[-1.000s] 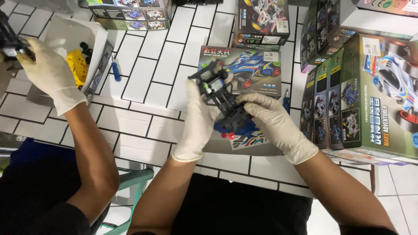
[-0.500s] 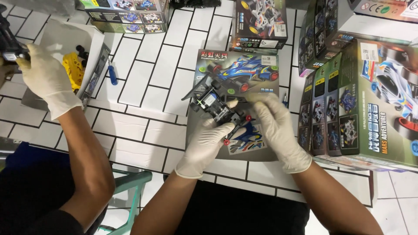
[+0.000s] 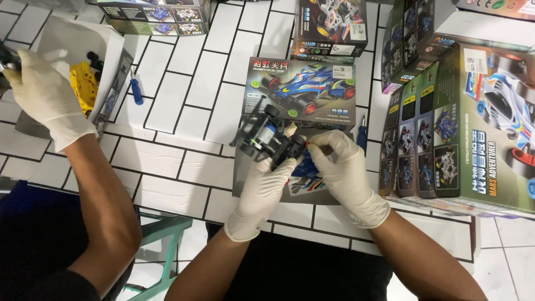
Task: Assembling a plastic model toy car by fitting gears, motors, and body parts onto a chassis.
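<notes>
White tiled tabletop [image 3: 184, 95], toy boxes [image 3: 446, 122] around — both gloved hands' grip closed on black toy chassis [image 3: 270, 139].

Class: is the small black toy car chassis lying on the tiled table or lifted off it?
Lifted: both gloved hands, left hand and right hand, hold the black toy car chassis above the table.

Chassis [image 3: 267, 139] above toy-car box [image 3: 304, 95]; screwdriver [image 3: 136, 89] far left.

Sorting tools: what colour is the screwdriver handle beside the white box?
Blue; the screwdriver lies on the tiles right of the white box, clearest in the head view.
</notes>
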